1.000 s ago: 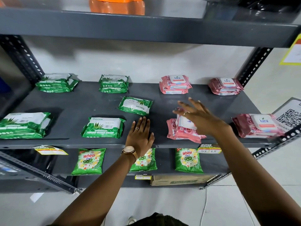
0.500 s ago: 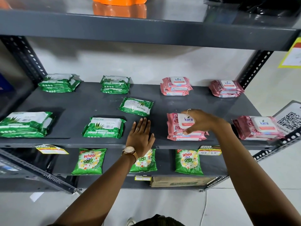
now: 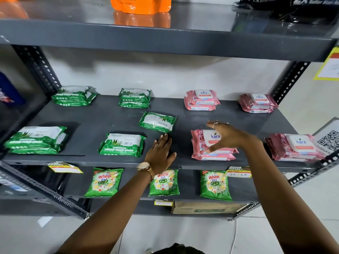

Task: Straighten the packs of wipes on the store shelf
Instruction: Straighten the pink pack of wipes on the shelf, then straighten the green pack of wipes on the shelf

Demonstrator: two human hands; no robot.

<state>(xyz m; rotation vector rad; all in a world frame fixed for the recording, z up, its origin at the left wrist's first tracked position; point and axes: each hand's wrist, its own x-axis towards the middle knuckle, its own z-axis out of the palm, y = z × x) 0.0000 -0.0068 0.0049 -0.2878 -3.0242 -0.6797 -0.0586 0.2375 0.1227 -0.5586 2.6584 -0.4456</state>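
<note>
Grey metal shelf (image 3: 113, 114) against a pale wall carries the packs of wipes in two loose rows. At the back sit two green stacks (image 3: 74, 96) (image 3: 134, 98) and two pink stacks (image 3: 201, 100) (image 3: 257, 103). Nearer the front edge lie a green stack (image 3: 35, 140), a green Origami pack (image 3: 122, 144), a pink Kara stack (image 3: 205, 145) and another pink stack (image 3: 293, 146). One single green pack (image 3: 157, 121) lies tilted between the rows, out of line. The left hand (image 3: 160, 154) rests flat on the bare shelf just below that tilted pack, fingers together, holding nothing. The right hand (image 3: 229, 137) hangs over the pink Kara stack with fingers spread apart, covering part of its lid; whether it touches is unclear. Below, three Wheel detergent bags (image 3: 104, 182) line the lower shelf, and an orange container (image 3: 140, 5) stands on the shelf above
</note>
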